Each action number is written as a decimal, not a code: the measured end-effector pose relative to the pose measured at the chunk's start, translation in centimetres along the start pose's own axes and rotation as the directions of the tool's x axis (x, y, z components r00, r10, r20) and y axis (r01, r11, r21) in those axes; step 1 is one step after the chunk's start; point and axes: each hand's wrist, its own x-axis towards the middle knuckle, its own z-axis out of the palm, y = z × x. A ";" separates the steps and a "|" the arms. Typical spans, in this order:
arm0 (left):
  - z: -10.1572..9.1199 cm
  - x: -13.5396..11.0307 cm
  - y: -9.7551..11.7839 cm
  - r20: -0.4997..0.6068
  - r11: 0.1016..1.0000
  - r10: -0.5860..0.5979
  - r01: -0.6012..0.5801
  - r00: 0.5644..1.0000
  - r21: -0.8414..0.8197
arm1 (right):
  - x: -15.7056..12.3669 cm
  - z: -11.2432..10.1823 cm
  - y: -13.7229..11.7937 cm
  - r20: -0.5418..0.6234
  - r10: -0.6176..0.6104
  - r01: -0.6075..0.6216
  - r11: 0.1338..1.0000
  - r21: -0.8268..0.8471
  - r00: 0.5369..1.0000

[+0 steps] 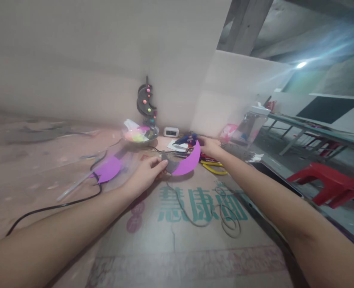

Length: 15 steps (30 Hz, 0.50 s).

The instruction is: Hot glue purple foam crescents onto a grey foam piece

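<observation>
My left hand [149,173] pinches a crescent between thumb and fingers. The crescent has a purple face [189,163] and a dark grey part [171,165] at the pinched end. A thin grey cord [185,216] trails below it over the cardboard and ends in loose loops. Beyond the crescent's upper tip, my right hand [210,147] is closed at the back of a blue hot glue gun [189,139], whose nozzle points left. The crescent hides part of that grip. White paper [178,146] lies under the nozzle.
Printed cardboard [141,244] covers the table. Yellow-handled pliers [214,169], a small digital clock [171,132], a filled bowl [139,137] and a dark crescent decoration with coloured balls [143,102] stand around. At left lie another purple piece [109,170], a glue stick [75,186] and black cable [53,206].
</observation>
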 end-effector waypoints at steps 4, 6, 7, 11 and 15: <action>0.1 -0.2 0.5 -0.010 1.000 -0.023 0.024 1.000 0.012 | 0.7 1.4 -0.9 0.039 0.029 -0.030 0.999 0.022 0.999; 0.1 -0.3 0.8 -0.009 0.999 -0.045 0.045 0.999 0.007 | 0.9 1.6 -1.0 0.039 0.032 -0.034 0.998 0.060 0.999; 0.1 -0.3 0.8 -0.008 0.999 -0.052 0.052 0.999 -0.001 | 0.9 1.5 -0.9 0.033 0.029 -0.032 0.996 0.084 0.999; 0.1 -0.3 0.6 -0.003 0.998 -0.052 0.051 0.999 -0.036 | 1.1 0.0 -0.5 -0.043 0.029 -0.021 0.987 0.162 0.999; 0.1 -0.1 0.1 -0.004 0.999 -0.028 0.028 1.000 -0.023 | 0.7 -2.4 -0.8 -0.108 0.030 -0.008 0.980 0.201 0.994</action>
